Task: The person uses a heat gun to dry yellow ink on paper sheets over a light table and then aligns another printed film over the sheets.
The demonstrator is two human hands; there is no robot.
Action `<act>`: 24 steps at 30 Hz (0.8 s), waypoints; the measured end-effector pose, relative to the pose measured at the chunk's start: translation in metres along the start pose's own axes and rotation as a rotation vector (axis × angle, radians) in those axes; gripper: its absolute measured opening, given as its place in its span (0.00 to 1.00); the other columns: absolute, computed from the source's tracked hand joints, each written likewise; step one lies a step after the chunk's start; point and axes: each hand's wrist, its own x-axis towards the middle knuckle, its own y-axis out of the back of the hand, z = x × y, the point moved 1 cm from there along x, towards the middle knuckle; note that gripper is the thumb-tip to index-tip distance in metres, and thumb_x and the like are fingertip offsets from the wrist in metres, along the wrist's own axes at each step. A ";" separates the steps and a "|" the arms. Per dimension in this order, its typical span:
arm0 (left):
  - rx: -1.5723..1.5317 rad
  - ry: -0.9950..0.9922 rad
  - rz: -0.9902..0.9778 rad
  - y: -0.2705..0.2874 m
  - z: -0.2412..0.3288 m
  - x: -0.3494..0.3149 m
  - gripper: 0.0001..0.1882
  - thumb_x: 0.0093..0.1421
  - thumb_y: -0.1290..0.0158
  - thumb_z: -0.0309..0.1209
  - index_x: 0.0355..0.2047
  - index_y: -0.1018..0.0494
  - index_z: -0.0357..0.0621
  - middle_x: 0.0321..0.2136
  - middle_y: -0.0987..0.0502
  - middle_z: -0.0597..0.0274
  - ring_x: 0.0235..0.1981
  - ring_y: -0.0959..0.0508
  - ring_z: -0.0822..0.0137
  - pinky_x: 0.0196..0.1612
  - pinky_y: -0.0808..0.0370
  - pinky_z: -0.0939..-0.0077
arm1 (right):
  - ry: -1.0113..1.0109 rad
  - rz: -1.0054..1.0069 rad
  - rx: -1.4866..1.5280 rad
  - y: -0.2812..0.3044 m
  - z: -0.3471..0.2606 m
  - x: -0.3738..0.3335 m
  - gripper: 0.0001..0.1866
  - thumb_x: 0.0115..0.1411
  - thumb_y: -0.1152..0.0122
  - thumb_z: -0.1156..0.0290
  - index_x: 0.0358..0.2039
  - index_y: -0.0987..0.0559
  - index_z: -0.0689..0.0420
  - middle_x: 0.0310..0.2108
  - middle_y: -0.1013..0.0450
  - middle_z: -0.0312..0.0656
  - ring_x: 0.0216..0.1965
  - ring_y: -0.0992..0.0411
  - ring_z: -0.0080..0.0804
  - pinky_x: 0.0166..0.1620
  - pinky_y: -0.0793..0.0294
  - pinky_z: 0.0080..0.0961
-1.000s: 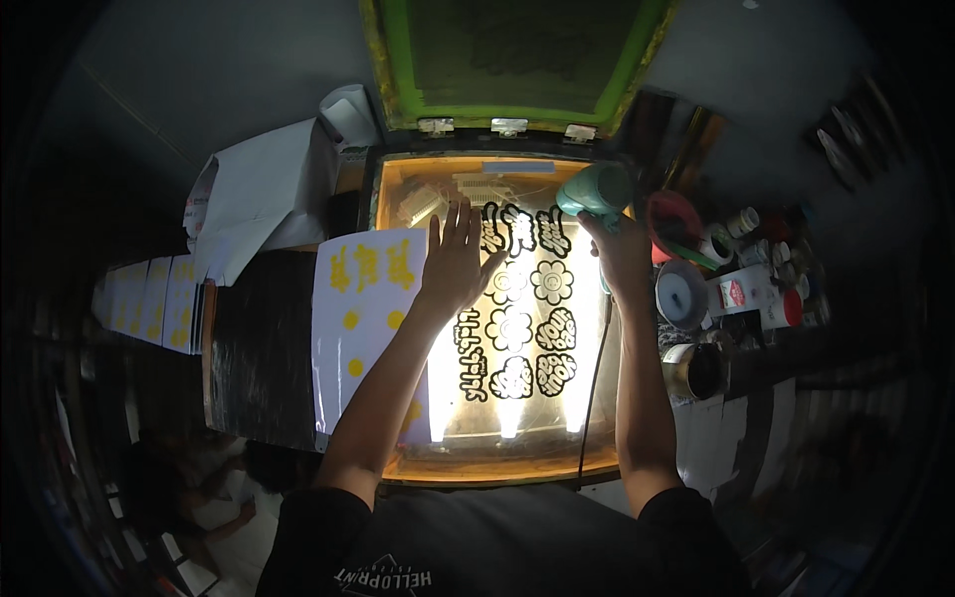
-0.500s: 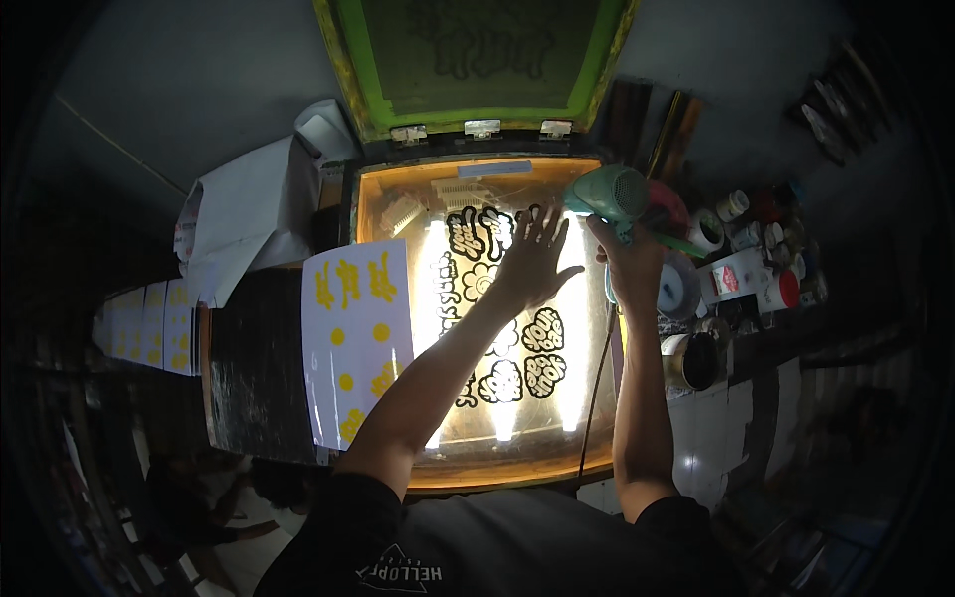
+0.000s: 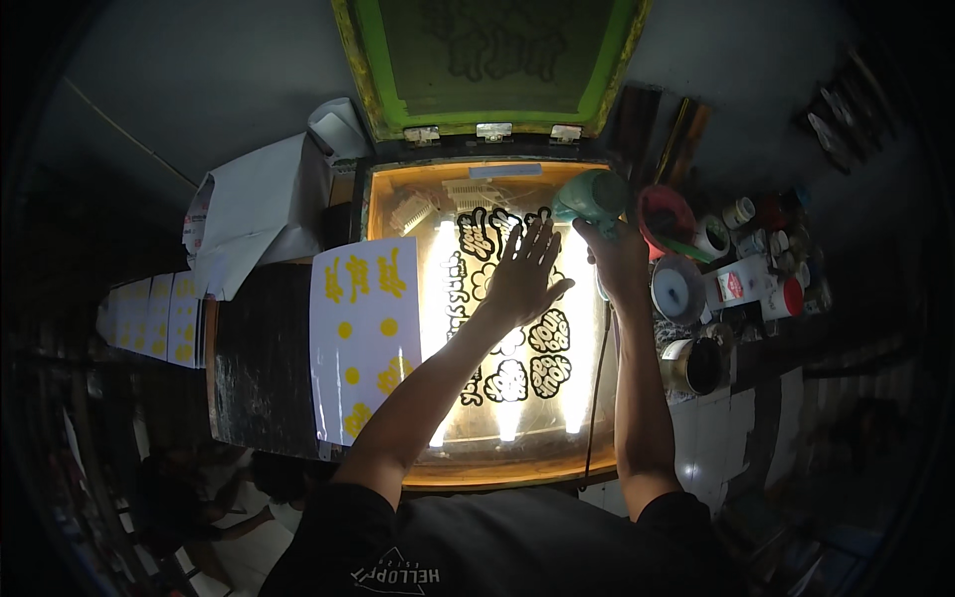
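A lit glass-topped table with a wooden rim (image 3: 418, 175) lies in front of me. Bold black lettering and flower shapes (image 3: 549, 370) show on its glowing surface. My left hand (image 3: 527, 274) is over these shapes, palm down, fingers stretched out; whether it touches the surface I cannot tell. At the table's right side, my right hand (image 3: 619, 261) grips a teal hair dryer (image 3: 591, 195) near the far right corner. Its cord (image 3: 594, 398) runs down toward me. Left of my forearm, a white sheet with yellow prints (image 3: 334, 318) overlaps the table's left edge.
A green screen-printing frame (image 3: 396, 99) stands raised on hinge clamps (image 3: 494, 132) at the back. Jars and tubs crowd the right, including a red bowl (image 3: 665, 217) and a dark open can (image 3: 693, 365). Other printed sheets (image 3: 149, 316) and white paper (image 3: 261, 204) lie left.
The hair dryer has swung left over the table's far right corner with my right hand. My left hand has drawn back slightly toward me, still flat. The whole view has shifted a little.
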 end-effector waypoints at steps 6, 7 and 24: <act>-0.023 -0.127 0.055 0.000 0.014 -0.016 0.43 0.72 0.60 0.60 0.73 0.43 0.37 0.75 0.45 0.46 0.78 0.51 0.52 0.79 0.60 0.47 | -0.029 -0.004 -0.021 0.000 0.000 0.001 0.17 0.61 0.26 0.60 0.26 0.19 0.60 0.17 0.28 0.31 0.19 0.32 0.18 0.26 0.33 0.22; -0.047 -0.127 0.050 0.001 0.014 -0.021 0.42 0.72 0.57 0.59 0.72 0.42 0.37 0.74 0.44 0.47 0.77 0.49 0.53 0.79 0.58 0.48 | -0.045 -0.014 -0.050 0.000 -0.007 -0.002 0.17 0.61 0.27 0.60 0.26 0.19 0.61 0.17 0.28 0.32 0.19 0.32 0.18 0.27 0.33 0.22; 0.017 0.179 -0.036 0.036 -0.032 -0.087 0.47 0.72 0.58 0.60 0.76 0.53 0.37 0.77 0.53 0.45 0.79 0.56 0.52 0.79 0.61 0.49 | 0.012 -0.125 -0.141 -0.019 -0.031 -0.077 0.14 0.61 0.26 0.61 0.36 0.15 0.59 0.20 0.26 0.31 0.22 0.30 0.17 0.29 0.31 0.22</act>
